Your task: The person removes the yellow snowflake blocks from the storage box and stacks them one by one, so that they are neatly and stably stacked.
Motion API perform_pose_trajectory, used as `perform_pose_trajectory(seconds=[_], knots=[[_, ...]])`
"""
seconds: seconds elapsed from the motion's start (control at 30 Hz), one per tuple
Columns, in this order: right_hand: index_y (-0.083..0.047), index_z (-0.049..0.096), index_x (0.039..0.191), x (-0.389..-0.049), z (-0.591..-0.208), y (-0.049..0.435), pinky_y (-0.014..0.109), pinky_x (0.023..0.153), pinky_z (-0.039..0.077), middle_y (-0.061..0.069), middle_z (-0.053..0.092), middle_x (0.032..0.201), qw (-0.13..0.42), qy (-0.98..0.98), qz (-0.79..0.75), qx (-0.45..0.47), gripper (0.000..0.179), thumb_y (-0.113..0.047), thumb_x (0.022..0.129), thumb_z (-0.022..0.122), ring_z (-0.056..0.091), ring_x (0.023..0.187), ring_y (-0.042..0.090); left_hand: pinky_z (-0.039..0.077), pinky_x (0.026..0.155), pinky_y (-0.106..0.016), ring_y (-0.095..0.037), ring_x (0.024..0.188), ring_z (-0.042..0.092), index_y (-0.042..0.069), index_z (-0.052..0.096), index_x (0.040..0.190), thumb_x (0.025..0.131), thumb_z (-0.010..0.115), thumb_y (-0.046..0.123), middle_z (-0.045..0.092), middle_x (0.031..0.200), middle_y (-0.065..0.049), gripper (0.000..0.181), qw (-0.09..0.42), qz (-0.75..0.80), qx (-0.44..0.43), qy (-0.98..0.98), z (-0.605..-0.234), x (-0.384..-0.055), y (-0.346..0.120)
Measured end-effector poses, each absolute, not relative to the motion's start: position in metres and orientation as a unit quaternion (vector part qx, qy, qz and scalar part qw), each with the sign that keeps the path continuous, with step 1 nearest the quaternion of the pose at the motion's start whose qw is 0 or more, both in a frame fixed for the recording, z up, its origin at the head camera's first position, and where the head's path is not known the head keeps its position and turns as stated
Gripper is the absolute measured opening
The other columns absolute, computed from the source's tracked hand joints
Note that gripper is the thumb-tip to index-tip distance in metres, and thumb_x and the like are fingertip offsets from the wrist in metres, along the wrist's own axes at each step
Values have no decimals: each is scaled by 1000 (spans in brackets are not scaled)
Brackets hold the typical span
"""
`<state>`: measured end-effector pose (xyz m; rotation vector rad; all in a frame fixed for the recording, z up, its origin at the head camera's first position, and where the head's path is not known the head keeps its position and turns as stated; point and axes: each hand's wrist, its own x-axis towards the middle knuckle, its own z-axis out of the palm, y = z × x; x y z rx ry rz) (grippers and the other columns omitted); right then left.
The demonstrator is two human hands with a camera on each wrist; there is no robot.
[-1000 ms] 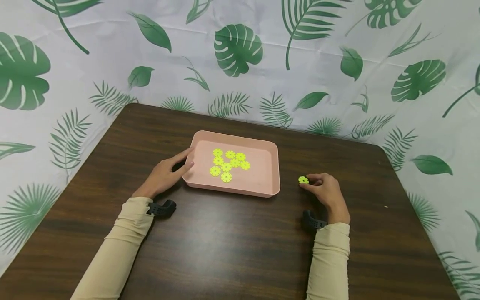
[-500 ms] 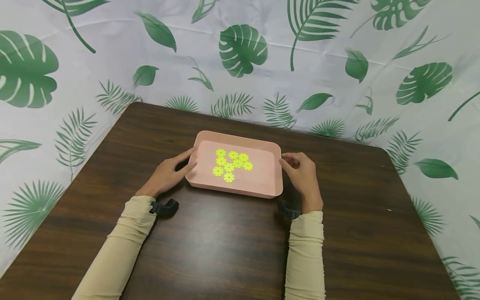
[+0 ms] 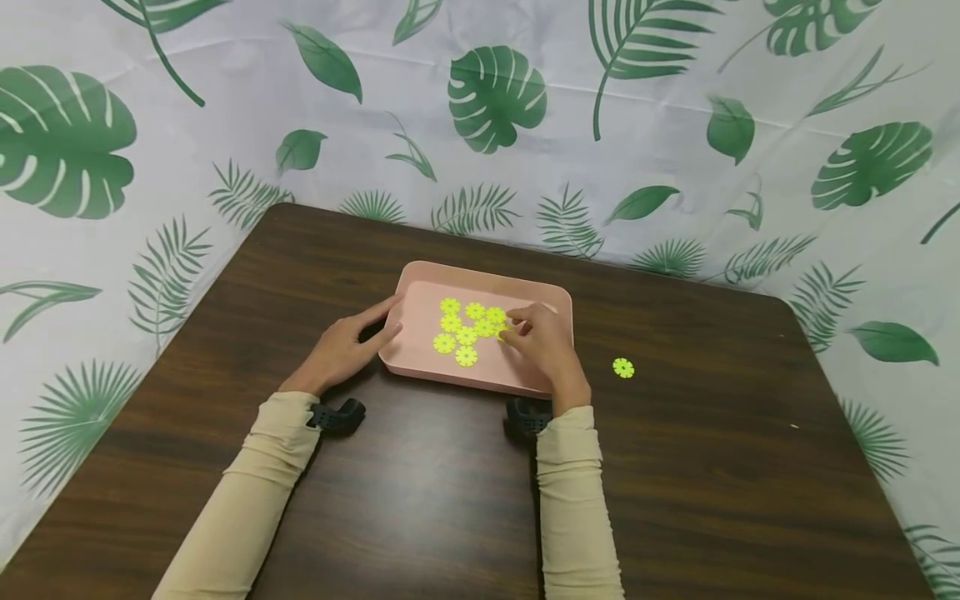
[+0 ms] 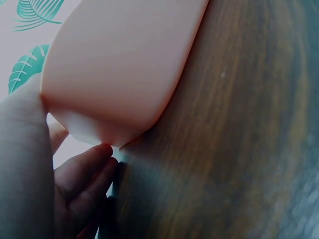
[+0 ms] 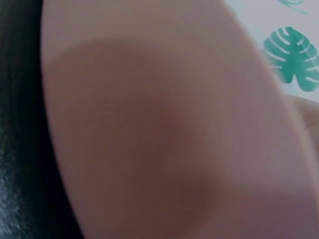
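A shallow pink tray (image 3: 480,377) lies on the table with several neon-yellow notched discs (image 3: 466,335) grouped in it. My left hand (image 3: 337,348) holds the tray's left end, thumb over the rim and fingers outside, against the pink wall (image 4: 124,55) in the left wrist view. Inside the tray, my right hand (image 3: 549,346) has thumb and forefinger at the rightmost disc, which they partly cover; I cannot tell whether they pinch it. Another yellow disc (image 3: 623,367) lies alone on the table, right of the tray. In the right wrist view the tray wall (image 5: 149,124) hides the fingertips.
The dark wood-grain table (image 3: 420,500) has rounded far corners. Behind it hangs a white cloth (image 3: 405,83) with green leaf prints. A tiny pale speck (image 3: 794,426) lies on the table at the right. Each wrist wears a black band with a camera mount (image 3: 337,416).
My right hand has let go of a yellow disc on the table at the right, then moved left over the rim into the tray. My left hand stays at the tray's left end.
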<state>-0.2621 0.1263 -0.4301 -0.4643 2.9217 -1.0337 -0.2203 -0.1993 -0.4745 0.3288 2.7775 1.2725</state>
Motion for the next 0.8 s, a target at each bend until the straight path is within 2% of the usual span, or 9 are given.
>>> perform_pose_trajectory(seconds=[0.07,0.13,0.17,0.27,0.37,0.43,0.53,0.63,0.8], knots=[[4,76,115,-262,-432,125,37,77,51,13,62,92,15,938,-321,-132,28,-9,90,81,58,85,27,32,116,-65,-37,148,39,41,30,163,104,48,63,38,164,-7,65,35,415,108,903,-474,-221,-199],[4,75,97,-262,-433,124,35,72,45,10,53,80,19,938,-320,-131,17,-10,90,82,51,77,24,32,116,-65,-36,148,39,41,30,163,104,48,63,38,164,-7,65,34,415,108,903,-474,-222,-199],[2,71,86,-263,-433,124,34,69,42,9,47,74,18,937,-322,-134,17,-10,90,82,47,72,23,32,116,-65,-36,148,39,41,30,163,104,48,63,38,164,-7,65,34,414,108,903,-474,-222,-199],[-2,50,67,-264,-435,124,34,62,33,5,35,64,17,935,-324,-142,40,-11,91,82,35,62,20,32,117,-64,-36,148,39,41,30,163,104,48,63,38,164,-7,66,34,414,108,903,-474,-223,-199],[-7,49,63,-264,-436,124,33,60,32,3,32,62,18,935,-323,-143,43,-12,91,81,32,59,18,31,117,-64,-36,148,39,41,30,163,104,48,63,38,164,-7,66,36,414,107,903,-474,-222,-199],[-6,59,68,-264,-437,123,33,62,35,4,37,64,19,937,-321,-137,33,-12,91,81,38,61,19,31,117,-64,-36,148,38,40,30,163,104,48,62,37,164,-8,66,37,414,105,903,-473,-222,-199],[-1,76,91,-263,-438,123,35,70,43,9,51,75,25,940,-320,-118,13,-13,91,82,49,73,24,31,117,-64,-37,148,39,40,31,163,104,48,62,38,164,-8,66,38,413,104,904,-473,-222,-199],[2,74,118,-261,-437,123,37,80,49,14,60,93,36,942,-320,-96,33,-15,91,82,56,88,28,31,117,-64,-37,148,39,39,31,163,104,48,62,37,164,-8,66,38,411,103,905,-472,-222,-198],[1,73,124,-260,-437,123,38,83,52,15,64,101,42,942,-319,-93,38,-17,91,82,57,91,29,31,117,-65,-38,149,38,39,30,164,104,48,62,37,165,-8,66,39,410,102,905,-471,-221,-198]])
